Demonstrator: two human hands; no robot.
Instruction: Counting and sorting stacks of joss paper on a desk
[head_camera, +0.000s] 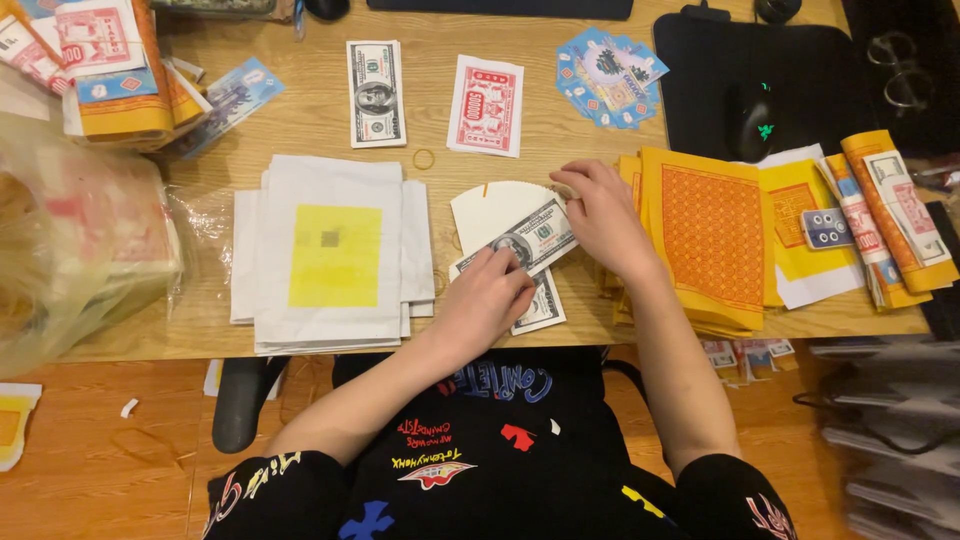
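My left hand (487, 300) presses down on a small stack of green-grey paper banknotes (540, 240) at the front middle of the wooden desk (300, 110). My right hand (597, 212) pinches the far right edge of the same notes, which lie partly over a white fan-shaped paper (490, 205). A stack of white paper sheets with a yellow square (335, 255) lies to the left of my hands.
Yellow and orange printed paper stacks (712, 235) sit right of my hands. Farther back lie a banknote bundle (376, 92), a red-printed bundle (486, 104), blue notes (607, 76), a rubber band (424, 158) and a mouse (752, 118) on a black pad. A plastic bag (70, 240) fills the left.
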